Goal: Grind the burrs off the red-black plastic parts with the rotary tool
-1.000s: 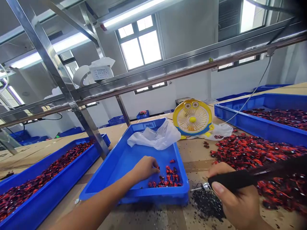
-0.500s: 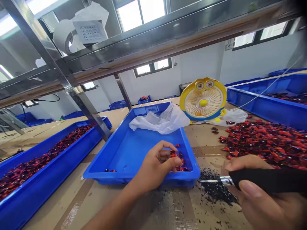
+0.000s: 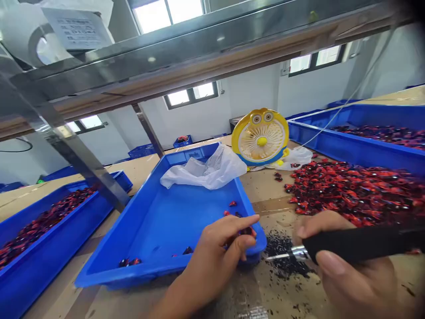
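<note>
A small dark red-and-black part [image 3: 246, 231] sits pinched between the thumb and fingers of the left hand [image 3: 217, 257], right at the near right corner of the middle blue tray [image 3: 156, 221]. The right hand [image 3: 348, 277] is closed around the black handle of a tool [image 3: 358, 243], whose metal tip [image 3: 282, 255] points left over a patch of black shavings [image 3: 285, 259] on the desk [image 3: 265, 292], just beside the tray.

The tray holds only a few loose red and black parts [image 3: 232, 210] and a crumpled clear plastic bag [image 3: 206, 170] at its far end. To the right a large heap of the same parts [image 3: 352, 190] lies bare on the desk. Behind it a second blue tray [image 3: 358, 133] is filled with them, as is a third [image 3: 40, 248] on the left. A yellow cartoon-faced fan [image 3: 261, 138] stands behind the middle tray. On the steel shelf [image 3: 199, 57] overhead a roll carries a printed label [image 3: 75, 29], too blurred to read.
</note>
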{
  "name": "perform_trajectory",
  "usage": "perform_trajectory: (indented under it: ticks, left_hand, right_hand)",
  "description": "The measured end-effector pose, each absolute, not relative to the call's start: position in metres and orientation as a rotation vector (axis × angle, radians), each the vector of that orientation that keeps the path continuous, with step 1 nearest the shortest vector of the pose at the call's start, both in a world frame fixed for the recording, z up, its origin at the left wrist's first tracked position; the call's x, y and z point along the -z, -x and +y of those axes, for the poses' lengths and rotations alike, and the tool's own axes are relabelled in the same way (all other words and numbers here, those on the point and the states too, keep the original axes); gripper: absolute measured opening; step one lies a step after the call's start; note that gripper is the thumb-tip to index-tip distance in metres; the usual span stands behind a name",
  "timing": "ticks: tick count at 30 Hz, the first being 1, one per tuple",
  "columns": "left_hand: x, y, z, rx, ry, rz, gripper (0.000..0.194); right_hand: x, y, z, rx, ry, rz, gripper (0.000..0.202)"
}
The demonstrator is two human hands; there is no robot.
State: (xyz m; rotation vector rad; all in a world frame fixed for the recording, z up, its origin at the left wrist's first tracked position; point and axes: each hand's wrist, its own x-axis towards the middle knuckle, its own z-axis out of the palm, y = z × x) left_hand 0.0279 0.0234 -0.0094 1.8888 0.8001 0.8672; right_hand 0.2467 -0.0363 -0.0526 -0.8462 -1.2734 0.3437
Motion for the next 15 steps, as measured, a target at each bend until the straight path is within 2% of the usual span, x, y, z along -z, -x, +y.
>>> perform_trajectory:
  ticks: [3, 7, 15]
  left_hand:
    - [0.014, -0.028, 0.028, -0.867, -1.871, 0.808, 0.034]
    - [0.016, -0.025, 0.030, -0.827, -1.871, 0.811, 0.016]
    - [0.014, -0.021, 0.031, -0.814, -1.962, 0.819, 0.010]
  right_hand:
    - [0.047, -0.242, -0.034, -0.303, 0.845, -1.322, 0.022]
    - [0.048, -0.240, -0.034, -0.307, 0.834, -1.373, 0.018]
    - [0.030, -0.234, -0.036, -0.438, 0.748, -1.395, 0.019]
